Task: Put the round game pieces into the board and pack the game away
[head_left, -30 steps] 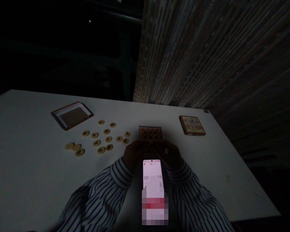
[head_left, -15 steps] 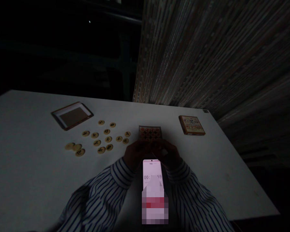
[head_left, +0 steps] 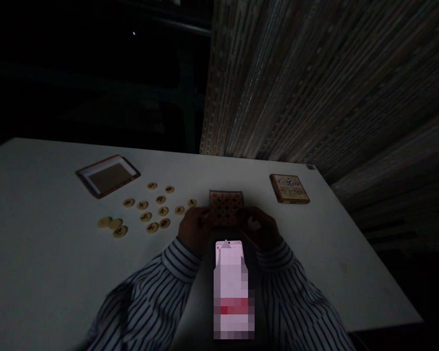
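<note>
In dim light a small square box (head_left: 226,205) filled with a grid of round game pieces lies on the white table (head_left: 40,253). My left hand (head_left: 192,229) curls against the box's left side. Against its right side, my right hand (head_left: 262,230) has its fingers bent. Both wrists wear striped sleeves. Several loose round tan pieces (head_left: 157,207) with dark marks lie scattered just left of my left hand. A lit phone (head_left: 229,254) stands between my wrists, close to me.
An open shallow box half with a red rim (head_left: 108,174) lies at the back left. A printed box lid (head_left: 289,188) sits at the back right near the table's far corner. A ribbed wall (head_left: 314,87) rises behind the table; the table's right edge is close.
My hands have drawn apart to the box's two sides, so the grid of pieces inside now shows. The view has shifted slightly.
</note>
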### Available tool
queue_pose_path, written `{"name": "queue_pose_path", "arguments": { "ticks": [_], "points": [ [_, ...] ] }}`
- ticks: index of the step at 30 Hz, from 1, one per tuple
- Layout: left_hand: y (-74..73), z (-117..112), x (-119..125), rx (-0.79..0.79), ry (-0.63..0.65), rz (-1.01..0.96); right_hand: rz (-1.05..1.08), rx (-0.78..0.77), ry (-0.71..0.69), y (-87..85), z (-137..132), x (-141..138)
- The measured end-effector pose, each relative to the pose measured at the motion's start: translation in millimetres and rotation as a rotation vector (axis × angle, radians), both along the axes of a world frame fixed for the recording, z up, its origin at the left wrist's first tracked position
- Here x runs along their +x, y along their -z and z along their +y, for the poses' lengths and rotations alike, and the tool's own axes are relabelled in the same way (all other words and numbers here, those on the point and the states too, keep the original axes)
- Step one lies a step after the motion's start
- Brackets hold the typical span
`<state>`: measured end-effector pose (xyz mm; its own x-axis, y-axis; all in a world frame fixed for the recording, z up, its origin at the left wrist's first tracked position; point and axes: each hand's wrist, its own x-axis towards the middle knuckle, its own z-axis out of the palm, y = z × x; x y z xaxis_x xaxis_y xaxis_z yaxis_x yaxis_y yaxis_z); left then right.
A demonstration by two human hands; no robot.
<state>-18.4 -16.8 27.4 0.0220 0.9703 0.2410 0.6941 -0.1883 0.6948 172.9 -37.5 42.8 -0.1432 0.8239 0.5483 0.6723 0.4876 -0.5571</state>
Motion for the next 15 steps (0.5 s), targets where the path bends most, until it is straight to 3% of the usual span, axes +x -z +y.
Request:
{"name": "queue_pose_path", "arguments": {
  "ticks": [9,15],
  "points": [
    [4.4,0,3,-0.066,0.072,0.122,-0.034,-0.006,0.038,-3.2,2,9],
    [5.0,1,2,-0.121,0.055,0.107,-0.056,-0.051,0.021,-0.4,4,17]
  ]
}}
